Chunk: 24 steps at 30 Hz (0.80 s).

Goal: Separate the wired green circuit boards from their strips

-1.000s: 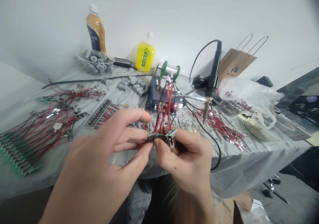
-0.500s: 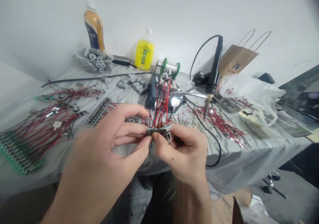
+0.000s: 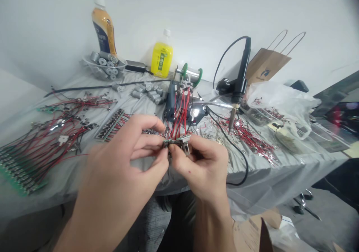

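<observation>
Both hands meet at the near edge of the table, the left hand and right hand each pinching an end of a small green circuit board, fingertips clamped on its edges so it stays level. Its red wires rise toward the blue clamp stand beyond. A soldering iron rests upright in its holder to the right, apparently within easy reach, while wired boards lie spread to the left.

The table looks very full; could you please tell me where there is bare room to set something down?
Bare cloth lies along the near edge, between the left wire bundle and the hands. Crowded: around the soldering iron and the plastic bag.
</observation>
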Available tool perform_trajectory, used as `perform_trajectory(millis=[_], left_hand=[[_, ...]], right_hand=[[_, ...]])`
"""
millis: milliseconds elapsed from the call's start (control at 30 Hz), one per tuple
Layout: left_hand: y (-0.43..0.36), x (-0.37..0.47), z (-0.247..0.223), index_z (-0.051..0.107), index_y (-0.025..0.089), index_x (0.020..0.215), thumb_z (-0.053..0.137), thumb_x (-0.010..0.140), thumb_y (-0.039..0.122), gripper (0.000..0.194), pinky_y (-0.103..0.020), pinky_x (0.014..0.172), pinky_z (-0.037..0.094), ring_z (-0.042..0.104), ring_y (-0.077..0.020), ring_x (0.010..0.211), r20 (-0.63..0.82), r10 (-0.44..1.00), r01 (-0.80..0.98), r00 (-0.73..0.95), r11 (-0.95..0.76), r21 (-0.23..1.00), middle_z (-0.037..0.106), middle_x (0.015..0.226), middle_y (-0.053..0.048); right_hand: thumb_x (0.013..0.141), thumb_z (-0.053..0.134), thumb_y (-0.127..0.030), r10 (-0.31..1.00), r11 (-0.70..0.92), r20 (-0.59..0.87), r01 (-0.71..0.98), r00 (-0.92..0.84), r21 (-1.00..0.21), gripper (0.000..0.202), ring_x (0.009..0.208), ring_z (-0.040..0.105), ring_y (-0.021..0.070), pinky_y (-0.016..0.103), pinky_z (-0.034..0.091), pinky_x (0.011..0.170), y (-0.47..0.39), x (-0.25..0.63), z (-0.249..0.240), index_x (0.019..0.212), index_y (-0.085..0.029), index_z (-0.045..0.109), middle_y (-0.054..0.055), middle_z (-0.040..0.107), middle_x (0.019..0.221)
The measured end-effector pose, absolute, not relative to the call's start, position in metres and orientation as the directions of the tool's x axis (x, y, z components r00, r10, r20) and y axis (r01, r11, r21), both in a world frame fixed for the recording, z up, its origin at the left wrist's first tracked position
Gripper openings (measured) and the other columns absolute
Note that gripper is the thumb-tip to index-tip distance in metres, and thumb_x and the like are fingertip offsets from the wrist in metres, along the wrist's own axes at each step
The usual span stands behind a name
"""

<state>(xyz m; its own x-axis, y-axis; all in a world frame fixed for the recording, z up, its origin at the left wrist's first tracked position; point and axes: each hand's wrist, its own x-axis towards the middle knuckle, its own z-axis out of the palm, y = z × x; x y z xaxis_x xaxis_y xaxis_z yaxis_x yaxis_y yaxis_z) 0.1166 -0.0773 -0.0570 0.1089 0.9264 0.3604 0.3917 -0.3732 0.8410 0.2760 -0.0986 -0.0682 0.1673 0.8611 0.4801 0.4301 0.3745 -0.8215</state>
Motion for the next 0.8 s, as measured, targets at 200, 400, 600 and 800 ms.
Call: perform_trajectory(millis=[200,400,600,800], left_hand=[[-0.0784,0.1175,-0.0584,0.061,0.048,0.115,0.070,0.086,0.023,0.040,-0.014,0.081,0.068,0.085,-0.0110,0.097,0.334,0.938,0.422,0.098,-0.343,0.839,0.082,0.101,0.022],[-0.0788,0.1133,-0.0574,0.061,0.043,0.110,0.070,0.086,0.020,0.035,-0.014,0.083,0.068,0.085,-0.0108,0.096,0.340,0.936,0.403,0.092,-0.347,0.847,0.081,0.101,0.019],[-0.0785,0.1150,-0.0589,0.061,0.041,0.110,0.069,0.087,0.017,0.034,-0.014,0.083,0.068,0.084,-0.0120,0.099,0.348,0.933,0.419,0.091,-0.353,0.837,0.080,0.101,0.017],[-0.0760,0.1141,-0.0562,0.063,0.040,0.114,0.072,0.089,0.023,0.031,-0.020,0.078,0.072,0.086,-0.0171,0.097,0.362,0.926,0.435,0.104,-0.369,0.821,0.083,0.109,0.013]], right_hand=[[0.084,0.070,-0.013,0.842,0.367,0.505,0.486,0.189,-0.793,0.044,0.055,0.019,0.0058,0.021,0.016,0.046,-0.0986,0.2717,-0.0665,0.061,-0.021,0.034,-0.009,0.024,0.059],[0.084,0.070,-0.015,0.848,0.346,0.493,0.502,0.194,-0.793,0.042,0.055,0.021,0.0062,0.022,0.017,0.047,-0.0967,0.2700,-0.0657,0.060,-0.021,0.036,-0.009,0.026,0.059],[0.084,0.069,-0.016,0.855,0.341,0.482,0.491,0.193,-0.802,0.043,0.055,0.019,0.0064,0.022,0.015,0.046,-0.0952,0.2709,-0.0674,0.061,-0.022,0.033,-0.009,0.025,0.059],[0.086,0.069,-0.016,0.869,0.313,0.455,0.499,0.193,-0.809,0.044,0.056,0.018,0.0071,0.023,0.016,0.047,-0.0988,0.2728,-0.0662,0.062,-0.022,0.032,-0.009,0.023,0.060]])
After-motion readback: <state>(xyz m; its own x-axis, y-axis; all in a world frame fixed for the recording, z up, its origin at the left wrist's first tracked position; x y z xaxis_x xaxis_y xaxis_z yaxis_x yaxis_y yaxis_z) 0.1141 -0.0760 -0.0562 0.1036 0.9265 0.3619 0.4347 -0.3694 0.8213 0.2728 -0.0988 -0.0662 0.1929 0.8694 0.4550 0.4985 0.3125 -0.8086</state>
